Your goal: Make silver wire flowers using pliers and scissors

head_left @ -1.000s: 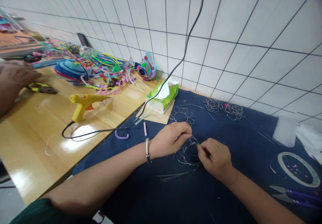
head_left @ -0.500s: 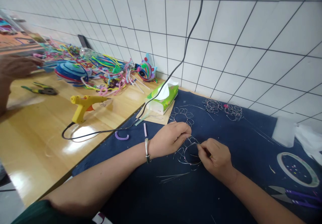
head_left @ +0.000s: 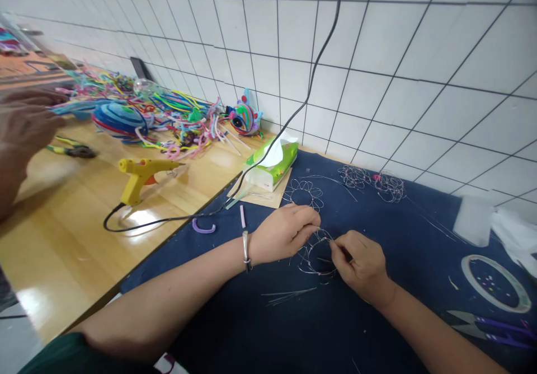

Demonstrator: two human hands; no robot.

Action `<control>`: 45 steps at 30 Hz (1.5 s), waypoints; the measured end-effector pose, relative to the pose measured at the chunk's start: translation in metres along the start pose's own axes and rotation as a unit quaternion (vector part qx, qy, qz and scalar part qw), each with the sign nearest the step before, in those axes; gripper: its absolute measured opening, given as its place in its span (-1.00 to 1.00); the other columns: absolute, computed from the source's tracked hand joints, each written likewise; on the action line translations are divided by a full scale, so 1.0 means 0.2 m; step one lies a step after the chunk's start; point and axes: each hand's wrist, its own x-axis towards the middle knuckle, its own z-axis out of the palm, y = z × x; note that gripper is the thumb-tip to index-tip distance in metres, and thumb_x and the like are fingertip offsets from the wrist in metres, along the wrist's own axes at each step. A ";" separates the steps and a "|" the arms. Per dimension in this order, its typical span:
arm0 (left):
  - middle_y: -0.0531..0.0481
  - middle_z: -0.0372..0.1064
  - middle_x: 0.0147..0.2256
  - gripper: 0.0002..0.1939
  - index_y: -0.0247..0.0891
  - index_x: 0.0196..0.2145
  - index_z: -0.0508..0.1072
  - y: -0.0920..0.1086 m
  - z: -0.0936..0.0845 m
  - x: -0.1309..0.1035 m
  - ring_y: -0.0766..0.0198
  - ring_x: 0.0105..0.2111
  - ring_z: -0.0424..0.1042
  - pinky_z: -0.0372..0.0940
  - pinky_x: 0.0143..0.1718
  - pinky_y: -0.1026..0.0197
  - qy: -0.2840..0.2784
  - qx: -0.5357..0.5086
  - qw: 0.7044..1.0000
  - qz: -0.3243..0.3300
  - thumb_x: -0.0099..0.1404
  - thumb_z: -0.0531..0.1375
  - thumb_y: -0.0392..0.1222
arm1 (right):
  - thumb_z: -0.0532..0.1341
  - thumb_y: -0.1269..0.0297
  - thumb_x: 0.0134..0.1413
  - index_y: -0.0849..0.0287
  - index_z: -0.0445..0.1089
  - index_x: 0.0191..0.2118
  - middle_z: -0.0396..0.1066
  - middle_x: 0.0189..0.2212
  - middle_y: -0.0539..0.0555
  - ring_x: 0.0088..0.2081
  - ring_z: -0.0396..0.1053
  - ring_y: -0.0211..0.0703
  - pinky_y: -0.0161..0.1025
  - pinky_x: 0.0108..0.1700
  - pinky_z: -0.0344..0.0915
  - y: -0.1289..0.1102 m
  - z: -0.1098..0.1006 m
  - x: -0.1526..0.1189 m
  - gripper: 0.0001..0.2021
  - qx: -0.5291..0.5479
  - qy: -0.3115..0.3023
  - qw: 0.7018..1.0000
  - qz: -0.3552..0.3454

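Above the dark blue cloth (head_left: 251,318), a flower-shaped ring of thin looped wire (head_left: 310,259) is held between my two hands. My left hand (head_left: 285,233) pinches the ring's upper left edge with closed fingers. At its right edge my right hand (head_left: 359,262) pinches a wire loop between thumb and forefinger. A second wire flower (head_left: 308,191) lies flat just behind my left hand. Several straight wire pieces (head_left: 289,294) lie on the cloth in front of the held ring.
A tissue pack (head_left: 274,164) stands behind my left hand, a cable beside it. Left are a yellow glue gun (head_left: 140,177), pliers (head_left: 75,149), pipe cleaners and another person's hands (head_left: 25,122). Wire bundles (head_left: 390,186) lie back right; scissors (head_left: 486,326) and a round dish (head_left: 497,283) right.
The other person's hands at the far left have moved down and nearer, now partly covering the pliers' handles. My hands have barely moved and keep their pinch on the wire ring.
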 end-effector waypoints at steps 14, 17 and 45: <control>0.01 0.27 -0.42 -0.87 -0.29 -0.36 0.25 0.03 -0.03 -0.01 0.34 -0.39 0.24 0.18 -0.35 0.26 0.086 -0.030 0.995 -0.032 0.29 -0.06 -0.27 | 0.12 0.41 0.03 0.19 0.29 -0.43 0.25 -0.55 -0.02 -0.51 0.19 -0.34 -0.34 -0.41 0.13 0.00 -0.01 0.01 -0.94 0.005 0.010 1.000 0.009; 0.01 0.27 -0.41 -0.88 -0.28 -0.36 0.25 0.03 -0.03 -0.01 0.34 -0.39 0.24 0.18 -0.34 0.25 0.094 -0.027 0.995 -0.025 0.29 -0.05 -0.28 | 0.13 0.42 0.03 0.19 0.28 -0.42 0.25 -0.55 -0.02 -0.51 0.18 -0.33 -0.33 -0.41 0.13 0.01 -0.01 0.01 -0.95 0.008 0.012 1.000 0.007; 0.11 0.19 -0.52 -0.92 -0.29 -0.37 0.20 0.03 0.04 -0.02 0.44 -0.53 0.20 0.15 -0.45 0.33 0.091 -0.223 0.963 -0.122 0.29 -0.04 -0.30 | 0.13 0.45 0.01 0.19 0.28 -0.42 0.25 -0.54 -0.02 -0.49 0.19 -0.33 -0.33 -0.39 0.14 0.01 0.00 0.01 -0.95 0.011 0.012 1.000 0.003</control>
